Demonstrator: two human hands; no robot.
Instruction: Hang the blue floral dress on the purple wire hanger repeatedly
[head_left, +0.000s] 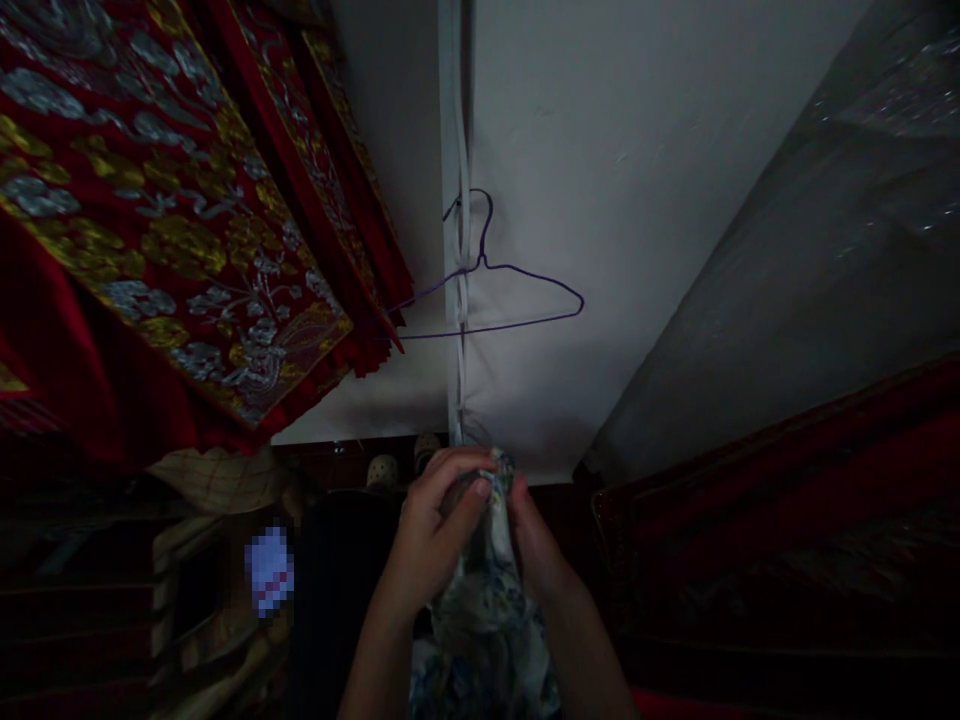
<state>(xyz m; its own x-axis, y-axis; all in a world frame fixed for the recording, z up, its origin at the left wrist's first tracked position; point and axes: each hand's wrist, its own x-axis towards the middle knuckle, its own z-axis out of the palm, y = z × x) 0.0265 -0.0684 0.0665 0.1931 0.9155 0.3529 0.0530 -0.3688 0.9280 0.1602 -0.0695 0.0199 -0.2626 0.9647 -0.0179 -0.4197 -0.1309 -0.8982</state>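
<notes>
- Left hand (435, 520) pinches the top of the floral-print cloth (491, 600), bunched at the near centre.
- Right hand (541, 545) touches its right side; whether it grips cannot be told.
- Purple wire hanger (482, 262) hangs beyond, against the far wall (600, 150).

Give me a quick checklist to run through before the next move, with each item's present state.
1. Left hand gripping the floral fabric: ok, pinched between thumb and fingers.
2. Right hand on the fabric: ok, fingers against its side.
3. Purple hanger hung up: ok, hook at the white strap.
4. Hanger's left end in plain view: not ok, lost against the red embroidered cloth.
5. Fabric's lower end free: cannot tell, it runs out of frame.
</notes>
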